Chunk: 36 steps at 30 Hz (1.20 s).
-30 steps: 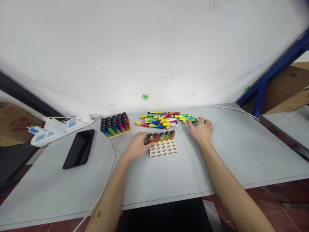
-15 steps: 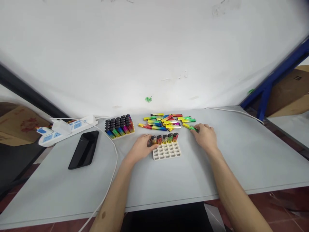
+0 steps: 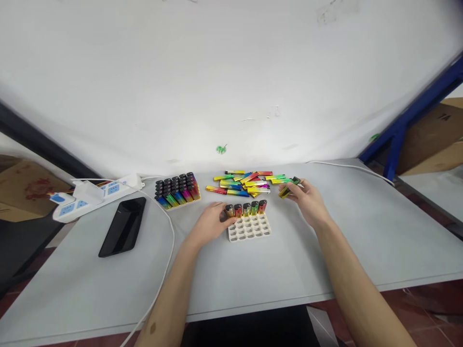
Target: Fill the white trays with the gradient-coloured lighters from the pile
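A white tray (image 3: pixel 250 232) with rows of oval holes lies on the table in front of me. Its back row holds several upright metallic lighters (image 3: pixel 246 209) with black tops. My left hand (image 3: pixel 211 222) grips the tray at its back left corner, thumb in front of the leftmost lighter and fingers behind. In my right hand (image 3: pixel 307 200), pinched between thumb and fingers, is a yellow-green lighter (image 3: pixel 285 191), tilted and raised off the table to the right of the pile. Loose shiny lighters (image 3: pixel 249 183) lie heaped behind the tray.
A second tray (image 3: pixel 181 204) packed with upright lighters stands at the back left. Further left lie a black phone (image 3: pixel 123 226) and a white power strip (image 3: pixel 97 197). A white cable (image 3: pixel 170 260) runs across the table (image 3: pixel 275 274) to its front edge. A wall (image 3: pixel 231 96) rises behind.
My right hand has picked up the yellow-green lighter from the table and turned it more upright. My left hand stays at the tray's corner.
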Motion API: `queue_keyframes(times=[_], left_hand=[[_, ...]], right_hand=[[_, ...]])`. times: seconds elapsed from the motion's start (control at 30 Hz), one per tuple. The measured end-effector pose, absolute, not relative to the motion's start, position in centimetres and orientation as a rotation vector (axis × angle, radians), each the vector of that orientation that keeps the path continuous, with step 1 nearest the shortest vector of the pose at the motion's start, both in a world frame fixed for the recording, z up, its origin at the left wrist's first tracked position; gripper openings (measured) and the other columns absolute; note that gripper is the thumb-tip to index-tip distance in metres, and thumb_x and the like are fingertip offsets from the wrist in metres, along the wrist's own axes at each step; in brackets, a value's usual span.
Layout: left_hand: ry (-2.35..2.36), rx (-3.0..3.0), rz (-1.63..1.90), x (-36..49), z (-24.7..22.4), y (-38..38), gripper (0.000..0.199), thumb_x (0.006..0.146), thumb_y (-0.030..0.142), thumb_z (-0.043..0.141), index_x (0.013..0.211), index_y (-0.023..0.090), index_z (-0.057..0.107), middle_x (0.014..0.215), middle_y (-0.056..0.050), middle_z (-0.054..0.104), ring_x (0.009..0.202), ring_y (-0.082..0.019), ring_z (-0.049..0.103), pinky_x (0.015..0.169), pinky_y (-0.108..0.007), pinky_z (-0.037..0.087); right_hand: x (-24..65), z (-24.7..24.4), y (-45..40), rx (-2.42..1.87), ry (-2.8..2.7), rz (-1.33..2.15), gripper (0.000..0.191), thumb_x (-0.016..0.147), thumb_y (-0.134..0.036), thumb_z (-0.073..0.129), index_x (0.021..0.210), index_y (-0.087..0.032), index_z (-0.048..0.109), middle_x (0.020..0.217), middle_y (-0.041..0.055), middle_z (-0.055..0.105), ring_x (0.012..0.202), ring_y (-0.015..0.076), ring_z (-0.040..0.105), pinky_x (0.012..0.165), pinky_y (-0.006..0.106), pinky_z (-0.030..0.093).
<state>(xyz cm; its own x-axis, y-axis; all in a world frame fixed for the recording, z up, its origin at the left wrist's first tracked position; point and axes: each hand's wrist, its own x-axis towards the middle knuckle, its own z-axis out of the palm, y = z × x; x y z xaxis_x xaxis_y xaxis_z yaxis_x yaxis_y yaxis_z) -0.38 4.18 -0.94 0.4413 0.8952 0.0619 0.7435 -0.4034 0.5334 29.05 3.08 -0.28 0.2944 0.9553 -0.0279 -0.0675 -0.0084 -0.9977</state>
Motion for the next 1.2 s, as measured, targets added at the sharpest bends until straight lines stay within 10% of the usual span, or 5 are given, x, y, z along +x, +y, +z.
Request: queue_keyframes(times=[0.23,0.53,0.8,1.2], left_hand=[[1.357,2.247,0.515,-0.5,-1.2,4.2,0.030,0.085,0.048,0.062,0.091,0.018,0.063,0.092,-0.006,0.066,0.084,-0.024,0.061,0.070,-0.032,0.044],[1.360,2.204,0.488,-1.2,-1.0,4.5,0.025,0.080,0.043,0.067,0.082,0.019,0.061,0.085,-0.003,0.064,0.076,-0.020,0.058,0.066,-0.030,0.043],[1.384,2.253,0.467,-0.8,-1.2,4.5,0.025,0.084,0.042,0.063,0.075,0.020,0.055,0.081,-0.003,0.061,0.075,-0.020,0.057,0.064,-0.030,0.039],[1.403,2.264,0.485,0.2,-1.3,4.2,0.025,0.085,0.041,0.062,0.073,0.020,0.055,0.082,-0.003,0.062,0.078,-0.021,0.058,0.067,-0.031,0.041]], right_hand=[[27.3,-0.2,3.1,-1.124,-0.755,1.315,0.032,0.080,-0.049,0.066,0.103,-0.028,0.059,0.070,-0.0066,0.048,0.049,0.0081,0.039,0.038,0.020,0.031],[26.6,-0.4,3.0,-1.115,-0.847,1.286,0.040,0.074,-0.049,0.075,0.096,-0.027,0.050,0.086,-0.0016,0.065,0.070,0.0153,0.060,0.061,0.030,0.052],[27.0,-0.5,3.1,-1.148,-0.753,1.380,0.049,0.083,-0.070,0.047,0.072,-0.022,0.050,0.053,-0.0070,0.031,0.041,0.0079,0.022,0.038,0.022,0.012],[25.6,-0.6,2.8,-1.282,-0.795,1.343,0.042,0.087,-0.053,0.041,0.058,-0.023,0.039,0.048,-0.0068,0.022,0.039,0.0082,0.016,0.040,0.024,0.012]])
